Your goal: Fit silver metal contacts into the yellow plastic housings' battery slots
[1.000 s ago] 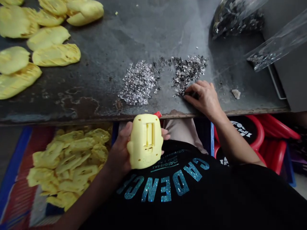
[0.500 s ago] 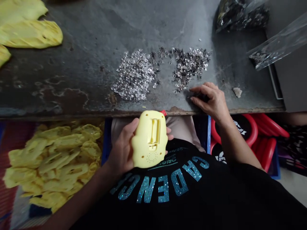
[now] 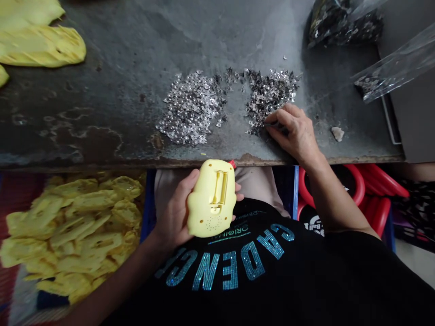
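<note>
My left hand grips a yellow plastic toy casing from below, fingertips showing at its right side. The casing's back faces up, with an uncovered battery compartment holding no batteries, screw holes near the corners and a patch of speaker holes. A red bit sticks out at its top right corner. My right hand is at the front edge of the right pile of small metal contact plates, thumb and fingers pinched together. Whatever lies between those fingertips is too small to make out.
Another pile of shiny metal plates lies on the dark worktop. Yellow casing parts rest at upper left and heap at lower left. Plastic bags of metal parts stand at upper right. Red ring-shaped items fill a blue crate.
My right hand has moved a little left and away from me, from beside the right pile onto its front edge. My left hand still holds the casing in nearly the same place.
</note>
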{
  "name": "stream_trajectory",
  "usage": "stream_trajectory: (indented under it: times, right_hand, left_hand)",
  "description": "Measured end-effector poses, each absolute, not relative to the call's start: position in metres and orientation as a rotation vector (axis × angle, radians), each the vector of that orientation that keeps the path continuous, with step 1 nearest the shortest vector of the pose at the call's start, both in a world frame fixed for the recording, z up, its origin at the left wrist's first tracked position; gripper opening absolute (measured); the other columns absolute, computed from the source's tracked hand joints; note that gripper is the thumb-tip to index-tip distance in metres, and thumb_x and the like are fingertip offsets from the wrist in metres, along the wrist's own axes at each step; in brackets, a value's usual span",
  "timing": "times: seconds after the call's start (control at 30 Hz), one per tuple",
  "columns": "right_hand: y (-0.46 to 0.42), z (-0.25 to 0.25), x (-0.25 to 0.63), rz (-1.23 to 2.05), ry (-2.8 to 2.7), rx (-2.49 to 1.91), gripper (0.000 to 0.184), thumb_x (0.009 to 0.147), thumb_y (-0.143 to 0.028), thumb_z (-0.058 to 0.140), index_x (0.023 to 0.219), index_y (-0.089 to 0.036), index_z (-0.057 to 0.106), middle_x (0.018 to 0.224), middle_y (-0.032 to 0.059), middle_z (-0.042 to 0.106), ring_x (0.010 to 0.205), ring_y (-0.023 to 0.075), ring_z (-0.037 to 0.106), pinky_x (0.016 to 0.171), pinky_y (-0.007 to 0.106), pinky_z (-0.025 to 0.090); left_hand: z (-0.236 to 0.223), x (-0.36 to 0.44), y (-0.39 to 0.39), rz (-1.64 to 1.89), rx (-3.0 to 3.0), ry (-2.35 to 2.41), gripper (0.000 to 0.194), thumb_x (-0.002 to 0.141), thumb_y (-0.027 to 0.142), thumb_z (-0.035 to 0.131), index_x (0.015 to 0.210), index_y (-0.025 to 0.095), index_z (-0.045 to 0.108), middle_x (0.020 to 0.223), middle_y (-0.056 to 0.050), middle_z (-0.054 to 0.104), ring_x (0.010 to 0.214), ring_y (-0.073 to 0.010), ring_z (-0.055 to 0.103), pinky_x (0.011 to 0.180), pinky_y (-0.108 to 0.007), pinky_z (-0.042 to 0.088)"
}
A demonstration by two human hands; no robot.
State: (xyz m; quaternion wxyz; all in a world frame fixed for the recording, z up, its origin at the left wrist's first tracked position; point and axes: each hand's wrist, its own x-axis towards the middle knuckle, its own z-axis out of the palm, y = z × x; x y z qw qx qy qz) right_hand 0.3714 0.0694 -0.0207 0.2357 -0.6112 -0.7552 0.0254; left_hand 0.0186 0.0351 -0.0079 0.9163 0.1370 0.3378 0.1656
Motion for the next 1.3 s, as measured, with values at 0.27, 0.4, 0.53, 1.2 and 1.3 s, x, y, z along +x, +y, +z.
stream_trajectory:
  times: [0.27,0.4,0.53,1.2,1.3]
  right_hand:
    - [0.067,-0.016,0.380,-0.035,-2.185,-1.690,0.018,0.116,-0.028,0.059,0.115,-0.026,0.076,0.116,0.0087,0.079,0.112,0.0299,0.074,0.099,0.048,0.056]
    - [0.046,-0.020,0.405,-0.248,-2.182,-1.742,0.028,0.122,-0.037,0.052,0.115,-0.026,0.077,0.112,0.0085,0.080,0.106,0.0301,0.072,0.097,0.050,0.055]
    - [0.021,-0.023,0.427,-0.278,-2.186,-1.719,0.032,0.123,-0.039,0.050,0.118,-0.031,0.080,0.115,0.0050,0.083,0.102,0.0281,0.072,0.096,0.050,0.054]
    - [0.012,0.001,0.393,0.219,-1.878,-1.576,0.011,0.106,-0.033,0.076,0.103,-0.026,0.084,0.097,0.0049,0.084,0.092,0.0265,0.077,0.090,0.045,0.060]
    - [0.001,0.014,0.363,0.290,-1.862,-1.420,0.011,0.108,-0.037,0.078,0.106,-0.028,0.083,0.100,0.0021,0.087,0.086,0.0231,0.079,0.089,0.043,0.064]
  left_hand:
    - [-0.004,0.031,0.034,0.370,0.291,0.805,0.082,0.105,0.076,0.071,0.165,0.020,0.068,0.134,-0.016,0.090,0.122,-0.0386,0.089,0.080,-0.045,0.079]
    - [-0.007,0.023,0.035,0.345,0.307,0.754,0.073,0.107,0.073,0.071,0.161,0.023,0.072,0.136,-0.013,0.090,0.126,-0.0391,0.088,0.084,-0.047,0.079]
    - [-0.009,0.019,0.037,0.336,0.313,0.708,0.067,0.110,0.074,0.066,0.158,0.028,0.075,0.139,-0.011,0.089,0.131,-0.0397,0.086,0.090,-0.048,0.079]
    - [0.000,0.039,0.033,0.339,0.246,0.684,0.069,0.115,0.072,0.058,0.161,0.023,0.072,0.143,-0.014,0.087,0.132,-0.0377,0.085,0.093,-0.048,0.077]
    - [0.007,0.050,0.029,0.319,0.237,0.680,0.071,0.113,0.070,0.062,0.158,0.017,0.072,0.136,-0.017,0.089,0.123,-0.0388,0.087,0.085,-0.046,0.077]
